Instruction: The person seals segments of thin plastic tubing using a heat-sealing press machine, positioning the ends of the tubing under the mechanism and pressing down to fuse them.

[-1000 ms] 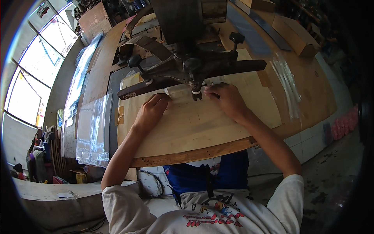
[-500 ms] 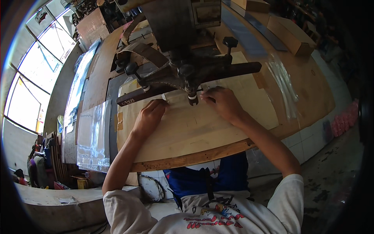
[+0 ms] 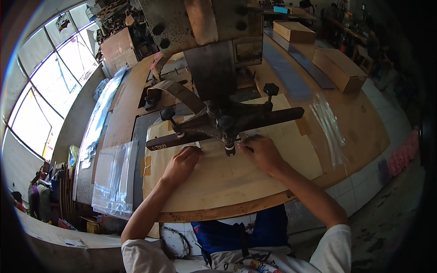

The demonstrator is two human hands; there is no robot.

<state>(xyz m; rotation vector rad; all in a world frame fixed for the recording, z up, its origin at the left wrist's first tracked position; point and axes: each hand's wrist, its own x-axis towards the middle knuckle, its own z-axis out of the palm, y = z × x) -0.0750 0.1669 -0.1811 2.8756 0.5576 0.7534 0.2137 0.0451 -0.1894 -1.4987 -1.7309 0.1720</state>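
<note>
My left hand [image 3: 183,163] rests on the pale board [image 3: 223,184], fingers curled together at the near side of a dark metal bar [image 3: 273,119]. Beside its fingertips shows a small whitish, see-through bit [image 3: 197,145]. My right hand [image 3: 263,154] is closed in a pinch across from it, also just under the bar. What either hand pinches is too small or hidden to make out. Between them hangs a slotted metal fitting [image 3: 230,149] on the bar's bracket. The bar belongs to a press-like machine [image 3: 211,68] with black knobs [image 3: 271,89].
Clear plastic sheets [image 3: 114,175] lie left of the board. Narrow clear strips [image 3: 328,132] lie to its right. Cardboard boxes [image 3: 337,67] and a long grey-blue sheet [image 3: 287,68] are at the back right. The wooden table edge [image 3: 223,212] runs in front of me.
My view has tilted up, so machine, board and hands sit lower in the picture. Both hands stay near the bar with fingers closed; no clear change in their hold shows.
</note>
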